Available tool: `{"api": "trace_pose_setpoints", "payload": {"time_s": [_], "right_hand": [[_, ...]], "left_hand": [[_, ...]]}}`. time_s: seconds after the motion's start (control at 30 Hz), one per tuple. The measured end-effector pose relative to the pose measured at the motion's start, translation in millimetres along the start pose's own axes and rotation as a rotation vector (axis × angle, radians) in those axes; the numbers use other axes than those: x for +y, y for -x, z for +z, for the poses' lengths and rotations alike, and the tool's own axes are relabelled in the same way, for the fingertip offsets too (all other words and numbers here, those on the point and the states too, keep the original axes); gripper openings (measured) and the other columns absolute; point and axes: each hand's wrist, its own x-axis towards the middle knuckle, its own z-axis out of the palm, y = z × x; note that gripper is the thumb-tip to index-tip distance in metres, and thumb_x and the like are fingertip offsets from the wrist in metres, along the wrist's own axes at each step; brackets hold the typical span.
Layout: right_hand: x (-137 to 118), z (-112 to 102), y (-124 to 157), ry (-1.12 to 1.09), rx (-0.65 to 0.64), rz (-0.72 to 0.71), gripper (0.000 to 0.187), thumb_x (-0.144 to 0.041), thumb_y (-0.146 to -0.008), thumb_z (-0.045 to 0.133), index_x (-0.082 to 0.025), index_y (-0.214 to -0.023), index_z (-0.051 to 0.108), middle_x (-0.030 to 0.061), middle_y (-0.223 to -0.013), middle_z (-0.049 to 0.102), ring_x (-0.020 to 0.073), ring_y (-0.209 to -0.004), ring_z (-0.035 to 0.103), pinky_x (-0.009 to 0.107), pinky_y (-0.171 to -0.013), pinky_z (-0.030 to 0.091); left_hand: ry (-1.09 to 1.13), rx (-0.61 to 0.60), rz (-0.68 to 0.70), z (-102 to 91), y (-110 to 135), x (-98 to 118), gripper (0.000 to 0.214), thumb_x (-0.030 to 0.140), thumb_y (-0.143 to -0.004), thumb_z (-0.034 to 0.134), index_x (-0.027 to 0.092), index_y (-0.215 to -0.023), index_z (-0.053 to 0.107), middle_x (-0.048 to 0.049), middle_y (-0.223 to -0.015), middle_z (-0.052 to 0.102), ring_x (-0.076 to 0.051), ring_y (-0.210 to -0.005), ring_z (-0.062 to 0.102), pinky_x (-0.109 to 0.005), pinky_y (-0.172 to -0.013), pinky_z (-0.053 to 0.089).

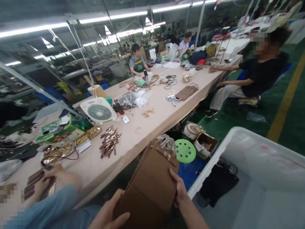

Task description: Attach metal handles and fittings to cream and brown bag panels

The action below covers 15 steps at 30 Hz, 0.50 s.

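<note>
Between my two hands is a stack of flat brown bag pieces (pixel 152 184), with gold-coloured fittings and handles in clear wrapping at the far end. My left hand (pixel 111 208) grips its left edge, thumb lying over the top piece. On the opposite side, my right hand (pixel 179 189) is closed around the edge, thumb on top and fingers mostly hidden beneath. The stack is held in the air in front of the table's edge. Just beyond it stands a green round stool (pixel 185 150). To the right is a large white bin (pixel 238 132) with a black bag (pixel 219 181) inside.
The long table (pixel 128 140) bears brown straps (pixel 110 141), a box fan (pixel 98 110), a phone (pixel 125 119) and small gold parts (pixel 148 113). At left, a co-worker in a blue sleeve (pixel 54 203) handles brown strips. Another person (pixel 264 73) sits at right. Boxes (pixel 206 144) stand below.
</note>
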Motion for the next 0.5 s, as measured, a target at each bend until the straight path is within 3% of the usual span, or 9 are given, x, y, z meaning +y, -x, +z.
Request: {"api": "trace_pose_setpoints", "payload": {"time_s": [0.1, 0.17, 0.33, 0.5], "right_hand": [[-54, 31, -38, -0.029, 0.035, -0.119, 0.050, -0.037, -0.072, 0.088, -0.012, -0.114, 0.074, 0.0122, -0.102, 0.082, 0.0333, -0.098, 0.078, 0.051, -0.100, 0.059], [-88, 49, -62, -0.036, 0.020, -0.172, 0.050, -0.038, -0.069, 0.090, -0.014, -0.111, 0.075, 0.0106, -0.102, 0.082, 0.0339, -0.099, 0.078, 0.053, -0.101, 0.058], [-168, 90, -130, -0.006, 0.002, -0.288, 0.056, -0.045, -0.063, 0.092, -0.017, -0.108, 0.077, 0.0093, -0.104, 0.082, 0.0364, -0.105, 0.077, 0.054, -0.099, 0.060], [-242, 147, -221, -0.043, 0.020, -0.410, 0.056, -0.047, -0.063, 0.093, -0.017, -0.108, 0.077, 0.0090, -0.101, 0.082, 0.0372, -0.106, 0.076, 0.054, -0.096, 0.062]], "left_hand": [[0.038, -0.061, 0.024, 3.4, -62, 26, 0.076, 0.050, -0.082, 0.076, 0.024, -0.150, 0.052, -0.0110, -0.139, 0.068, -0.035, -0.126, 0.065, -0.045, -0.106, 0.055], [0.037, -0.031, 0.083, 3.0, -105, 46, 0.082, 0.047, -0.081, 0.079, 0.025, -0.154, 0.048, -0.0109, -0.145, 0.064, -0.035, -0.134, 0.060, -0.047, -0.113, 0.050], [-0.073, 0.010, 0.167, -10.3, -229, 76, 0.062, 0.050, -0.076, 0.082, 0.029, -0.134, 0.071, -0.0051, -0.140, 0.069, -0.039, -0.141, 0.053, -0.056, -0.124, 0.034], [-0.077, 0.050, 0.224, -38.0, -392, 94, 0.056, 0.054, -0.071, 0.084, 0.034, -0.123, 0.077, -0.0010, -0.130, 0.074, -0.040, -0.140, 0.054, -0.059, -0.128, 0.025]]}}
